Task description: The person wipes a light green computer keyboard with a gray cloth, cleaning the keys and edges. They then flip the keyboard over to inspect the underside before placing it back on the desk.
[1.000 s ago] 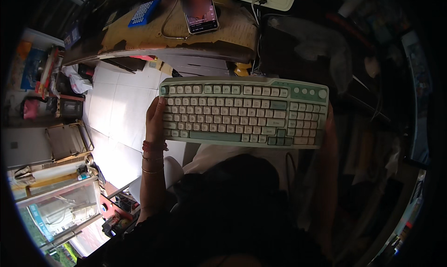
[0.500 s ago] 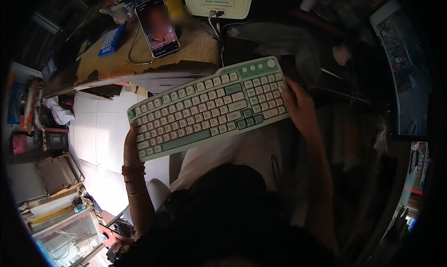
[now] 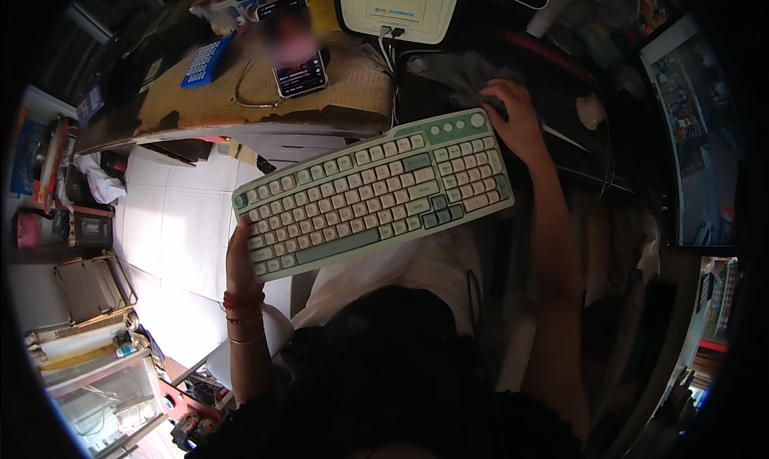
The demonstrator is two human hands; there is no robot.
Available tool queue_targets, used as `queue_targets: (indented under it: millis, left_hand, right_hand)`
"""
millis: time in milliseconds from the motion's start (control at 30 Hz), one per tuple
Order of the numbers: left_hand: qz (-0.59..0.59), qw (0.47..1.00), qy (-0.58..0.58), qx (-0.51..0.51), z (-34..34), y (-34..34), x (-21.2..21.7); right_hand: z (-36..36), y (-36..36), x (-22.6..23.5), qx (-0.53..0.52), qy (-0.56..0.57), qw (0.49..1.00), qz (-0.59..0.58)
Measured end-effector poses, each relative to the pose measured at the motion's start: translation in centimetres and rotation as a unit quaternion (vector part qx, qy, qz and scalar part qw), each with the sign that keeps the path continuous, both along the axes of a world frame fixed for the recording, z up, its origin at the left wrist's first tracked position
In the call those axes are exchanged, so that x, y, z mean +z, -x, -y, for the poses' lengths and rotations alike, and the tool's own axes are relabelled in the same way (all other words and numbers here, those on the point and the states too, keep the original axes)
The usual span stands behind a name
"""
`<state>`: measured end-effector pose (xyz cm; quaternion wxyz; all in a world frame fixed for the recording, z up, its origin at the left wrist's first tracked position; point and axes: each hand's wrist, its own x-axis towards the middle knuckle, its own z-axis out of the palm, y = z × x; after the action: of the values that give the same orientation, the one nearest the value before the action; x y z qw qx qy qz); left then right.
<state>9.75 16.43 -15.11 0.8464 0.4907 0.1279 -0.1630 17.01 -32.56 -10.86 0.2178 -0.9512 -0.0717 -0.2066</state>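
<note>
White floor tiles [image 3: 172, 219] show far left under a cluttered brown desk [image 3: 200, 106] carrying a phone [image 3: 298, 54]; left hand [image 3: 240, 259] and right hand [image 3: 521, 126] each grip an end of the tilted green-and-cream keyboard [image 3: 372, 193], held above the lap

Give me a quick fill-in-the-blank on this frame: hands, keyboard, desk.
1. Both hands hold a pale green and cream ____ above the lap.
2. The left hand grips its ____ end; the right hand is at the other.
3. On the brown desk, a ____ lies face up with its screen lit.
4. Left of that lies a blue ____.

Missing words: keyboard; left; phone; calculator.
</note>
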Motion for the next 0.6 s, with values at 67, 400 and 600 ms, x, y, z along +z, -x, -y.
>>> queue_targets:
  millis: [67, 400, 600]
  left_hand:
    - [-0.003, 1.0, 0.0, 0.009, 0.0, -0.1, 0.3]
    - [-0.001, 0.999, 0.052, 0.011, 0.1, 0.5, 1.4]
    - [0.008, 0.993, 0.092, -0.07, 6.3, -3.0, 3.3]
  right_hand:
    - [0.0, 1.5, 1.6, 0.009, -0.047, 0.998, -0.034]
    - [6.6, 21.9, -2.9, -0.11, -0.327, 0.926, -0.153]
    - [8.7, 29.4, -6.7, -0.186, -0.513, 0.836, -0.047]
